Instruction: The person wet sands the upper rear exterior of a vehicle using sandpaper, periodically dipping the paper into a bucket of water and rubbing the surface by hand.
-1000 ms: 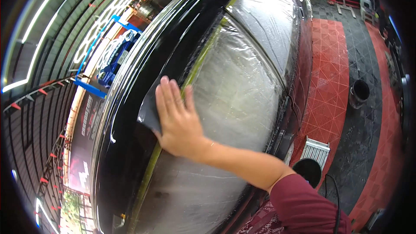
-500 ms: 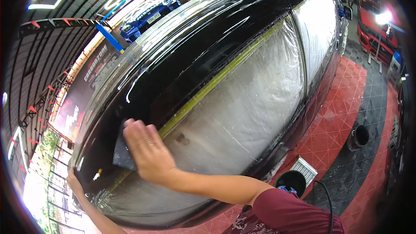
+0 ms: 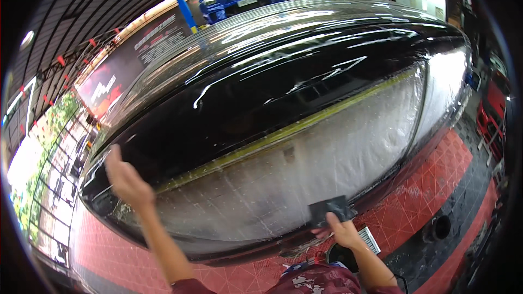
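Note:
A black vehicle (image 3: 245, 103) spans the view, its upper panel wet and glossy. Below that panel runs yellow-green masking tape (image 3: 283, 135), and cloudy plastic film (image 3: 338, 169) covers the side windows. My left hand (image 3: 129, 184) is at the vehicle's left end, fingers stretched out and nothing in them; whether it touches the paint I cannot tell. Nearer to me, my right hand (image 3: 342, 228) pinches a dark sheet of sandpaper (image 3: 327, 207), thumb on top and fingers beneath. The sheet is in front of the film's lower edge.
By my body is a dark bucket (image 3: 339, 255) beside a white slatted stool (image 3: 369, 239). Another black bucket (image 3: 437, 230) stands to the right on the red and grey tiled floor (image 3: 403, 201). A blue car (image 3: 239, 2) is behind, a red car (image 3: 494, 111) at the far right.
My right hand has come off the black panel and moved right and toward me with the sandpaper. My left hand shows more fully at the left end. The view has turned.

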Demonstrator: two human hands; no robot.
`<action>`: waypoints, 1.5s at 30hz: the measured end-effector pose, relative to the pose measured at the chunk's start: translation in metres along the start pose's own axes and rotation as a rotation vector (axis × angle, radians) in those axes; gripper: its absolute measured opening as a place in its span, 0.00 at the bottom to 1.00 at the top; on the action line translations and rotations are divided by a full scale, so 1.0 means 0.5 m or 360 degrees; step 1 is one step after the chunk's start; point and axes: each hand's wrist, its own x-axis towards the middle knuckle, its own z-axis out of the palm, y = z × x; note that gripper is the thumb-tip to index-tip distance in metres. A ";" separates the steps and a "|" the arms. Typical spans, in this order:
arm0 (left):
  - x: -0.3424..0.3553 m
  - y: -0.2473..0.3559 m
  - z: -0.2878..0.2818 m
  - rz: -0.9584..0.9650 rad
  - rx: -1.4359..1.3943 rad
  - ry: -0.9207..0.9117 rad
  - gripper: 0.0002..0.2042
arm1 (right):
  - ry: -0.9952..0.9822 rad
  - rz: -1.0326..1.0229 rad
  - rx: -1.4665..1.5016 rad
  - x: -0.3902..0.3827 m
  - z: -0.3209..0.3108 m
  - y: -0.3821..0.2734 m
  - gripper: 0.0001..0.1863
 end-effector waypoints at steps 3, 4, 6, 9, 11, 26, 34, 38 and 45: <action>-0.067 0.249 0.079 0.0547 -0.0488 -0.0117 0.24 | 0.0319 0.0180 0.0277 -0.046 -0.051 0.021 0.19; -0.078 0.300 0.074 0.0664 -0.0511 -0.0324 0.25 | 0.0318 0.0152 0.0246 -0.045 -0.048 0.030 0.19; -0.083 0.397 0.110 0.0732 -0.0639 -0.0597 0.28 | 0.0404 0.0055 0.0249 -0.037 -0.033 0.061 0.19; -0.070 0.475 0.158 0.0759 -0.0667 -0.0711 0.31 | 0.0492 0.0053 0.0280 -0.016 0.000 0.096 0.18; -0.072 0.490 0.185 0.0648 -0.0631 -0.0641 0.32 | 0.0613 -0.0087 0.0326 -0.005 0.041 0.073 0.16; -0.217 0.373 -0.027 -0.0166 -0.1333 -0.0726 0.32 | 0.0389 -0.0563 0.1097 0.148 0.201 -0.240 0.07; -0.212 0.372 -0.031 -0.1706 -0.2372 -0.0950 0.14 | -0.0219 -0.0305 0.0703 0.128 0.265 -0.245 0.17; -0.213 0.362 -0.042 -0.1683 -0.1925 -0.0977 0.15 | 0.0485 -0.1048 -0.0444 0.119 0.255 -0.209 0.37; -0.151 0.397 -0.044 0.0099 -0.1430 -0.1580 0.40 | 0.0578 -0.1414 -0.1096 0.126 0.225 -0.224 0.38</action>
